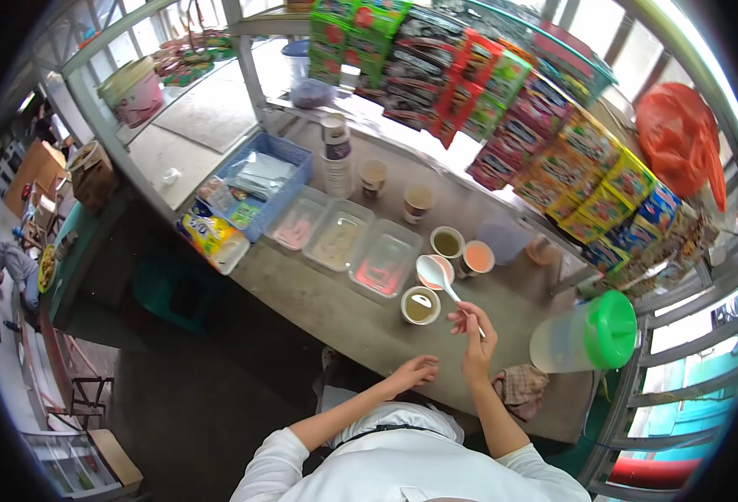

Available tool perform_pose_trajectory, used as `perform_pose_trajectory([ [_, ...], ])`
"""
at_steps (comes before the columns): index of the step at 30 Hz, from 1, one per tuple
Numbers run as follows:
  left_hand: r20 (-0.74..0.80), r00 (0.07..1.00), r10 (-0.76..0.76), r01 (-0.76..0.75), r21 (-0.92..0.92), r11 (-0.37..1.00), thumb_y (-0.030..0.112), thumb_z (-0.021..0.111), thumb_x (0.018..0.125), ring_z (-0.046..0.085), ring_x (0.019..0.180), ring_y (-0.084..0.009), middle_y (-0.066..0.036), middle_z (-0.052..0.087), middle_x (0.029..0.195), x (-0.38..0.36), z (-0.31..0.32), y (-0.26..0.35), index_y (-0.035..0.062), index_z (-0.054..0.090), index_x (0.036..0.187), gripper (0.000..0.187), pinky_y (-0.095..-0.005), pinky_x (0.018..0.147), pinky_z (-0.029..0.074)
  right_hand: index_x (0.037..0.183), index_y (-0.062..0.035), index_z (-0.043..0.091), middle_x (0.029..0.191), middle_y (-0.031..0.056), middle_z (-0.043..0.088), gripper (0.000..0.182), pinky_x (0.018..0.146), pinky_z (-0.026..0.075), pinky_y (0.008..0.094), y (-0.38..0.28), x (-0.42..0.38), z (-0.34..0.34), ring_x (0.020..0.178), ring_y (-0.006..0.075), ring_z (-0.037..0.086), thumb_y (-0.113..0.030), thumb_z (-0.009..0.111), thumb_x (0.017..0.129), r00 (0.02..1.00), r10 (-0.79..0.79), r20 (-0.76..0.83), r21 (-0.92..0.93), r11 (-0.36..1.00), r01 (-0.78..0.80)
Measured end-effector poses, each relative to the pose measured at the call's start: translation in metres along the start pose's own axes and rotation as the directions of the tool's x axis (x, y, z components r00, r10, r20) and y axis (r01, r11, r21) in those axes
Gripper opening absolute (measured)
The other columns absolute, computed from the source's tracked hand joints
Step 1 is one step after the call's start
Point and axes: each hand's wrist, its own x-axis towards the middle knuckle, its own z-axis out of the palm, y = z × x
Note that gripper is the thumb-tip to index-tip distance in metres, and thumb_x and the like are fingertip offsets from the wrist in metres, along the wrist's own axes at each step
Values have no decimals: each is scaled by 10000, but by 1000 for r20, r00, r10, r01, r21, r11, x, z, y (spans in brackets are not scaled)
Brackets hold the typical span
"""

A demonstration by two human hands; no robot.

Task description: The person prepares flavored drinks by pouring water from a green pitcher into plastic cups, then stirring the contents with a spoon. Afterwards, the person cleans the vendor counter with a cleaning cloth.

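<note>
My right hand [474, 336] grips the handle of a white spoon [432, 273], whose bowl is over a cup of orange-pink drink [444, 283]. In front of that stands a cup of pale greenish liquid [420, 307]. Behind are a cup of darker green liquid [446, 243] and another cup of orange drink [477, 258]. My left hand [415, 374] hovers near the table's front edge with its fingers loosely bent, holding nothing that I see. Left of the cups sit several clear plastic tubs, one with pink-red contents [385, 259].
A clear pitcher with a green lid [610, 330] stands at the right, beside a crumpled checked cloth [521, 391]. Stacked paper cups [338, 171] and a blue basket [281, 188] are at the back left. Strips of sachets [519, 125] hang over the table [319, 305].
</note>
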Motion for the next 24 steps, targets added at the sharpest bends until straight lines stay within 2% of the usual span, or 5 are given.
perform_pose_trajectory([
  [3,-194,970,145,-148,-1,989,313,579,977,593,1021,-122,-40,628,1118,-48,-58,3,104,501,1330,418,-282,854,470,1134,-1,570,896,84,660,254,673,450,250,5,25,43,715,84,550,-215,479,1031,996,52,74,91,994,-59],
  [11,-510,857,75,-182,-164,970,251,586,977,605,1042,-145,-63,623,1131,-100,-164,34,73,507,1287,367,-292,888,474,1013,-49,499,860,73,662,128,529,440,221,55,101,69,594,75,549,-176,516,1006,972,214,96,-106,973,-204],
  [16,-374,870,322,-331,42,943,238,605,970,601,919,-119,-48,609,1055,-81,-204,53,51,513,1287,380,-250,823,472,977,-27,526,838,83,701,155,457,429,235,98,148,59,513,75,529,-179,553,981,962,257,96,-315,924,-215],
  [19,-191,943,271,-256,102,961,271,581,983,596,1059,-148,-74,591,1194,-80,-220,81,93,493,1329,398,-291,896,462,983,-24,550,813,76,707,162,452,409,227,101,159,66,490,69,501,-186,549,975,958,279,65,-387,892,-234],
  [24,-103,961,258,-227,245,943,278,602,972,592,982,-147,-83,584,1154,-76,-258,102,79,500,1321,414,-293,892,463,1004,-13,647,770,75,698,243,448,365,207,104,170,79,498,51,477,-216,514,986,941,336,-22,-406,858,-316],
])
